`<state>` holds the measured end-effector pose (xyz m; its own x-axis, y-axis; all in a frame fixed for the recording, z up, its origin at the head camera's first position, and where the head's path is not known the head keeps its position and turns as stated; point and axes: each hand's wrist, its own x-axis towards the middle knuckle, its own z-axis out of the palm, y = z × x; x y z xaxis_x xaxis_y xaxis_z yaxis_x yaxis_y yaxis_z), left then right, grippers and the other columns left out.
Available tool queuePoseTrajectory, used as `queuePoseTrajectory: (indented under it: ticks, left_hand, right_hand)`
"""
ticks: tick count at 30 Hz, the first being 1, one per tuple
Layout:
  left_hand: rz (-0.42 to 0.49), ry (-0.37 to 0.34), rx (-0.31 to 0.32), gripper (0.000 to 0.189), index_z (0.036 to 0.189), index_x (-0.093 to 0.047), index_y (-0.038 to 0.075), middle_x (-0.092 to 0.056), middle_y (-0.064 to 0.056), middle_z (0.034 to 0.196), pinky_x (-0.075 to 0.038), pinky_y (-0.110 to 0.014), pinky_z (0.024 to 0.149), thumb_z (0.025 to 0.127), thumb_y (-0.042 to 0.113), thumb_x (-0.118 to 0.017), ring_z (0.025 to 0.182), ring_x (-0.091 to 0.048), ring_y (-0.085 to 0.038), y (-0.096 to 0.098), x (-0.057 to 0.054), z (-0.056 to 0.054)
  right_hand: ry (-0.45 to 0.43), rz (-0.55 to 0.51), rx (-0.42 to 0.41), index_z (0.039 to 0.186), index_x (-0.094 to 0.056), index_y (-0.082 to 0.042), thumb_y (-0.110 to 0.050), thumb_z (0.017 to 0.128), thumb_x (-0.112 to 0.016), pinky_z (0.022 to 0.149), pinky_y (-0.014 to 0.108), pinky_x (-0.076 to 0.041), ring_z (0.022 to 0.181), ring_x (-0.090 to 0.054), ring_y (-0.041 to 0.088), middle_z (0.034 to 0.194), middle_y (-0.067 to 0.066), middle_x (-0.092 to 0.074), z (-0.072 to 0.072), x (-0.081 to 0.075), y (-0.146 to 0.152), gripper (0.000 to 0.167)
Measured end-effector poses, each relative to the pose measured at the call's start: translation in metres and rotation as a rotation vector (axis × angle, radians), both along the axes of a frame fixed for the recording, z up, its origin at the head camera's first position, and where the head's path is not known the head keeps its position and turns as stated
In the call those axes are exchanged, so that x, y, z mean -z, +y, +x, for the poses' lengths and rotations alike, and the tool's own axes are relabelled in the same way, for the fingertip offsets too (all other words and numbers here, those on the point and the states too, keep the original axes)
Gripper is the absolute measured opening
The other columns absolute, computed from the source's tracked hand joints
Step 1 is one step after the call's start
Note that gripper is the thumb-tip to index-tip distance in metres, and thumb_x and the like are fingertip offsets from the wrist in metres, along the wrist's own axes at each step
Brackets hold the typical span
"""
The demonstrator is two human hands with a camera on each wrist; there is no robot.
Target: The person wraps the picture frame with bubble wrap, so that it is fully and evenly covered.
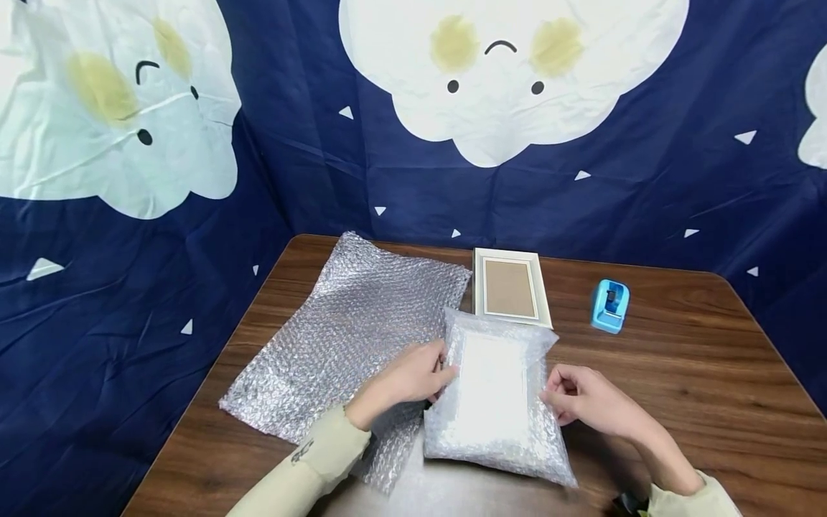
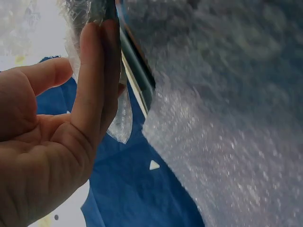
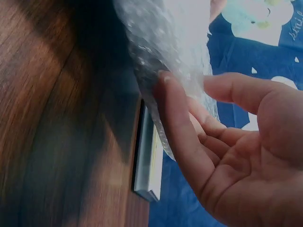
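Observation:
A bubble-wrapped picture frame (image 1: 494,391) is between both hands, tilted and raised off the table; its white panel shows through the clear wrap. My left hand (image 1: 420,370) pinches the left edge, thumb on the near face and fingers behind. On the opposite edge, my right hand (image 1: 584,398) pinches the wrap between thumb and fingers. In the right wrist view the forefinger (image 3: 177,118) lies along the back of the wrapped edge. A large sheet of bubble wrap (image 1: 362,316) spreads over the table beside the left hand.
Behind the wrapped one, a second picture frame (image 1: 510,287) with a pale border lies on the wooden table (image 1: 685,373). A blue tape dispenser (image 1: 610,306) stands to its right. Dark blue cloth (image 1: 310,143) with white clouds hangs along the back and left.

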<state>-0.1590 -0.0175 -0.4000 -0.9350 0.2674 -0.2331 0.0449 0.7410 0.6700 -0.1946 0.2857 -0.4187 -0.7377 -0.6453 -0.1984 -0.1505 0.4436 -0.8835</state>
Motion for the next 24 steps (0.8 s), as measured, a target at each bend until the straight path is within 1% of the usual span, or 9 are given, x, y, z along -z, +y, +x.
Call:
queuePoseTrajectory:
  ticks: [4,7,11,16,24]
  left_hand:
    - [-0.012,-0.025,0.007,0.019,0.088,-0.05,0.012,-0.057,0.0,0.068,-0.048,-0.027,0.048,0.094,0.029,-0.057,0.054,-0.064,-0.011,0.008,0.004,-0.001]
    - [-0.026,-0.028,0.014,0.02,0.087,-0.05,0.012,-0.058,0.001,0.066,-0.048,-0.027,0.049,0.094,0.029,-0.058,0.054,-0.064,-0.012,0.012,0.007,-0.002]
    - [-0.028,-0.035,0.025,0.019,0.088,-0.05,0.012,-0.058,0.002,0.065,-0.047,-0.025,0.048,0.093,0.027,-0.059,0.054,-0.064,-0.013,0.018,0.011,-0.002]
    - [-0.022,-0.054,0.045,0.018,0.087,-0.049,0.011,-0.057,0.001,0.067,-0.046,-0.024,0.048,0.093,0.025,-0.059,0.052,-0.064,-0.01,0.022,0.014,-0.003]
    - [-0.029,-0.104,0.043,0.021,0.085,-0.05,0.011,-0.059,0.0,0.066,-0.046,-0.024,0.05,0.093,0.027,-0.06,0.054,-0.065,-0.009,0.025,0.018,-0.005]
  right_hand:
    - [-0.028,-0.02,-0.021,0.088,-0.055,0.001,-0.019,0.094,-0.06,0.06,0.035,-0.059,0.065,-0.06,0.011,0.07,0.005,-0.055,0.0,0.001,0.008,0.021]
    - [-0.045,-0.027,-0.039,0.089,-0.055,0.002,-0.016,0.095,-0.059,0.059,0.034,-0.058,0.066,-0.06,0.01,0.072,0.004,-0.056,-0.001,0.003,0.013,0.019]
    - [-0.042,-0.009,-0.05,0.089,-0.055,0.002,-0.015,0.095,-0.058,0.058,0.032,-0.058,0.065,-0.06,0.01,0.072,0.006,-0.057,-0.003,0.006,0.016,0.018]
    - [-0.039,0.029,-0.051,0.088,-0.056,0.001,-0.015,0.095,-0.058,0.057,0.031,-0.057,0.063,-0.059,0.009,0.071,0.007,-0.058,-0.004,0.009,0.02,0.018]
    - [-0.085,0.039,-0.064,0.088,-0.055,0.002,-0.015,0.095,-0.058,0.057,0.034,-0.058,0.062,-0.059,0.01,0.07,0.008,-0.058,-0.006,0.013,0.025,0.019]
